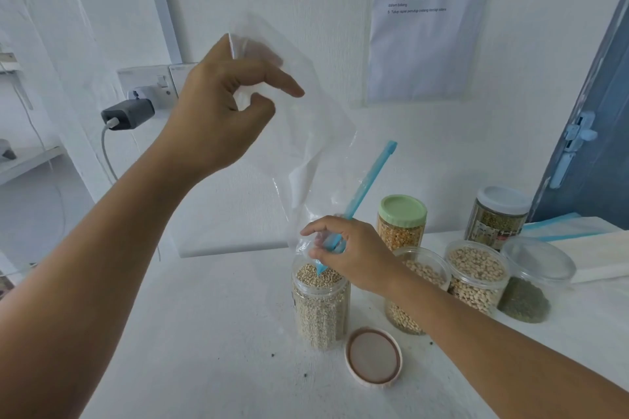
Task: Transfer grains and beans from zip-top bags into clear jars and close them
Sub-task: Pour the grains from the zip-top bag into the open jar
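Observation:
A clear zip-top bag with a blue zip strip hangs upside down over an open clear jar filled to the rim with pale grains. My left hand pinches the bag's upper corner, held high. Lower down, my right hand grips the bag's mouth and blue strip right at the jar's rim. The bag looks empty. The jar's pink lid lies upside down on the white table, just right of the jar.
To the right stand a green-lidded corn jar, two open jars of pale beans, an open jar of green beans and a white-lidded jar. A charger is plugged into the wall at left. Folded bags lie far right.

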